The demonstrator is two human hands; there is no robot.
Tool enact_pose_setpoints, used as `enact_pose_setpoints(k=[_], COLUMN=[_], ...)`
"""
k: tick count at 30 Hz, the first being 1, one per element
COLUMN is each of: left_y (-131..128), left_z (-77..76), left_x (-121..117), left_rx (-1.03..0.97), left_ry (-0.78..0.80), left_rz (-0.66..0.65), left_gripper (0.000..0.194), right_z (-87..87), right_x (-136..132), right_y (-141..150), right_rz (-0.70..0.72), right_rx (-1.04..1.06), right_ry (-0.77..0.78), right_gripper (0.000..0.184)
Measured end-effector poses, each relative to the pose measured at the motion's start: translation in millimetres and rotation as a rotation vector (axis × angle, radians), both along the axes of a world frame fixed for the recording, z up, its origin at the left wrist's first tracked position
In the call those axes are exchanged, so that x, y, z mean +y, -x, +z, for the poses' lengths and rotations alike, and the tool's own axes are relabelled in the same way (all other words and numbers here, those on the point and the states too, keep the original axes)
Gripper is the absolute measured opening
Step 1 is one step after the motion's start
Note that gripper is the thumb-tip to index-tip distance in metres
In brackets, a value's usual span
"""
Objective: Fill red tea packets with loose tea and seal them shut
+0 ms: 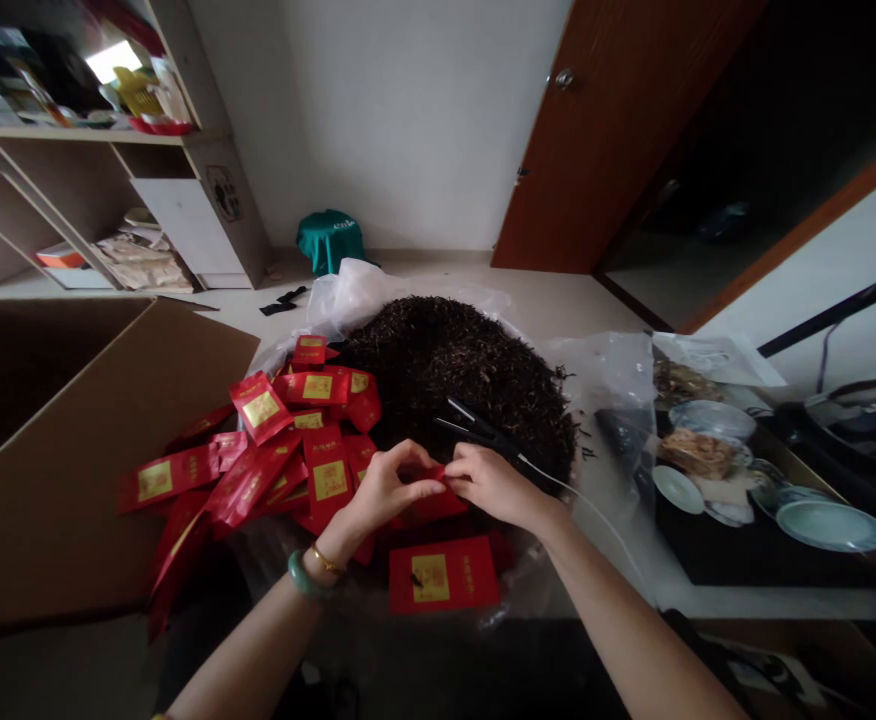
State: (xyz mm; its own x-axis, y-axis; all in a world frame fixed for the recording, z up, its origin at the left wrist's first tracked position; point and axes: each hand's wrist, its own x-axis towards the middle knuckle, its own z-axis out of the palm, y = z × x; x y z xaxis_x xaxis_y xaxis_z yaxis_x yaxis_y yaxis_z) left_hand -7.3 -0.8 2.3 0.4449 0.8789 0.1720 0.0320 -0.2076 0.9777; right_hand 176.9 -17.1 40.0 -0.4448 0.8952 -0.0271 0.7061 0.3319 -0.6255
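My left hand and my right hand meet at the middle, fingers pinched on the top edge of a red packet. Its lower part blends into other red packets below. Just beyond my right hand lies a black hair-straightener-like tool with two open arms and a white cord. It rests on a large heap of dark, dry tea leaves. To the left spreads a pile of red packets with gold labels. One more red packet lies flat nearest my body.
An open cardboard box stands at the left. Clear plastic sheeting surrounds the heap. On the right, a dark tray bears bowls and a lidded cup. Behind are a shelf unit, a green-covered bin and a brown door.
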Motion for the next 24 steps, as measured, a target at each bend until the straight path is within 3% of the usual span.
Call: enact_pose_setpoints(k=[5,8,12,16,21,24], left_y=[1,0,-3,-6,-3,-3], left_z=[-3.5,-6.8,-8.2,-5.8,-0.7,2.6], left_x=[3,4,3,4,7,5], left_rx=[0.148,0.13,0.081,-0.012,-0.139,-0.191], left_ry=[-0.035,-0.018,0.032,0.053,0.069,0.089], left_rz=[0.001,0.03,0.115,0.229,0.422,0.471], left_gripper=[0.033,0.03,0.028,0.027,0.026,0.029], right_z=[-21.2,-31.8,-37.1,-29.7,-6.8,-2.8], right_x=[6,7,10,12,4,-2], right_y=[6,10,8,3,7,15], right_rz=[-0.1,-0.094,0.0,0.021,-0.053,-0.173], right_rx=[0.095,0.159,0.188,0.227,0.363,0.432], right_ry=[-0.164,-0.235,-0.151,-0.012,-0.077,-0.102], right_gripper=[0.016,0.013,0.016,0.025,0.028,0.019])
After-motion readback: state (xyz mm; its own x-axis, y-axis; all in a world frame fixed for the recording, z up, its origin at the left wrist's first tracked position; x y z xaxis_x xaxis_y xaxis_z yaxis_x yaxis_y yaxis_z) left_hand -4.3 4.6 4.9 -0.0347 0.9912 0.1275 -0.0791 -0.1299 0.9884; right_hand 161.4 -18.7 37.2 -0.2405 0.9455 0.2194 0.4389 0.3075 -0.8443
